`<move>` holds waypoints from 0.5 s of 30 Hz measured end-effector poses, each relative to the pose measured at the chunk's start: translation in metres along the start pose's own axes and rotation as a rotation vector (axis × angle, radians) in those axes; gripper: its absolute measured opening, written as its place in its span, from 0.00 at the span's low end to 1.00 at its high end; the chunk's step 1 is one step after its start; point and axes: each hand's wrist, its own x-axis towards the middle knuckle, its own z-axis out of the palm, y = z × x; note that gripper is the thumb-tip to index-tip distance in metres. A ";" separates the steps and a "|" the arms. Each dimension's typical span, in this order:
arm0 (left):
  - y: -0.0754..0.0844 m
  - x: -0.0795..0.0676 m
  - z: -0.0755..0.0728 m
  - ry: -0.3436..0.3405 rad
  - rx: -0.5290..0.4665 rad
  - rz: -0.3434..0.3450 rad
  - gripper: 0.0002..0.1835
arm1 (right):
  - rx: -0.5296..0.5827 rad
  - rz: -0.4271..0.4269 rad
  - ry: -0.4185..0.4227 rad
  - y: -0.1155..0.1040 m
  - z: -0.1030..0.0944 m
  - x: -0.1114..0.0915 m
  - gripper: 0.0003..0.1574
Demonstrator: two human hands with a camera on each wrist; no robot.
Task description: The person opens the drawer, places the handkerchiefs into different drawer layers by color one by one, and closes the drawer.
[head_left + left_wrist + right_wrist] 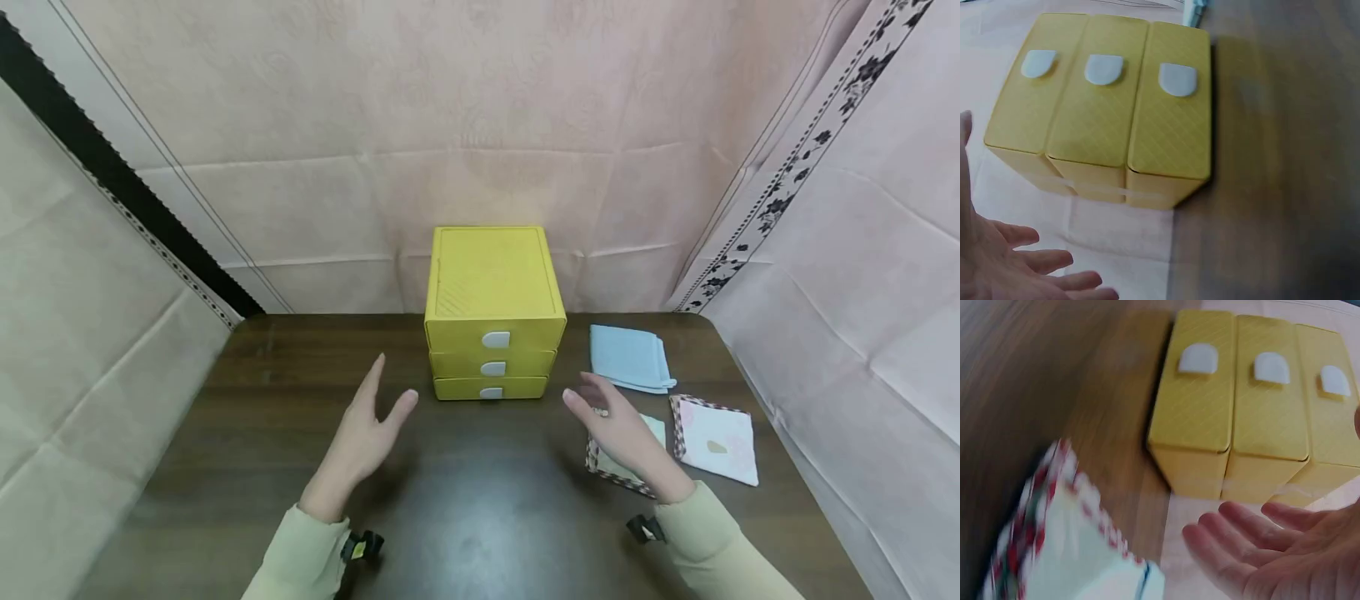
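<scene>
A yellow box with three drawers point(491, 275) stands at the back middle of the table, each drawer closed and bearing a white tab. To its front left, my left hand point(366, 433) hovers with fingers spread and nothing in it. My right hand point(626, 429) is to the box's front right, fingers loosely extended, also holding nothing. Beneath the right hand lies a folded pale green cloth with a checked edge point(611, 468), partly hidden by that hand. In both wrist views the box's drawer fronts point(1169, 125) point(1191, 406) face the hands, apart from the fingers.
A folded light blue cloth point(628, 357) lies right of the box. Nearer the right edge is a white folded cloth with a checked border point(716, 442). The dark wooden table point(480, 500) meets pale fabric hangings point(480, 108) behind and at both sides.
</scene>
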 end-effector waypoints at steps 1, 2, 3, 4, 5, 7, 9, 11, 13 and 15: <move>0.003 0.003 0.000 -0.004 -0.037 0.013 0.42 | 0.055 0.006 -0.007 -0.002 0.001 0.000 0.50; 0.006 0.005 -0.001 -0.008 -0.074 0.026 0.41 | 0.115 0.011 -0.017 -0.004 0.002 0.000 0.49; 0.009 0.009 -0.001 -0.010 -0.111 0.040 0.40 | 0.173 0.009 -0.027 -0.006 0.004 0.000 0.48; 0.012 0.012 -0.002 -0.012 -0.145 0.053 0.39 | 0.229 0.007 -0.040 -0.009 0.005 0.001 0.47; 0.015 0.015 -0.002 -0.012 -0.175 0.065 0.39 | 0.289 0.005 -0.057 -0.012 0.007 0.002 0.46; 0.022 0.021 -0.003 -0.006 -0.228 0.087 0.38 | 0.389 0.015 -0.091 -0.019 0.011 0.004 0.45; 0.029 0.026 -0.003 0.010 -0.269 0.111 0.37 | 0.457 0.011 -0.117 -0.026 0.014 0.006 0.44; 0.037 0.032 -0.004 0.022 -0.295 0.130 0.37 | 0.494 0.010 -0.138 -0.032 0.017 0.008 0.45; 0.043 0.038 -0.005 0.029 -0.316 0.149 0.37 | 0.526 0.002 -0.147 -0.037 0.020 0.012 0.47; 0.049 0.044 -0.006 0.027 -0.330 0.158 0.37 | 0.555 -0.008 -0.156 -0.042 0.022 0.014 0.49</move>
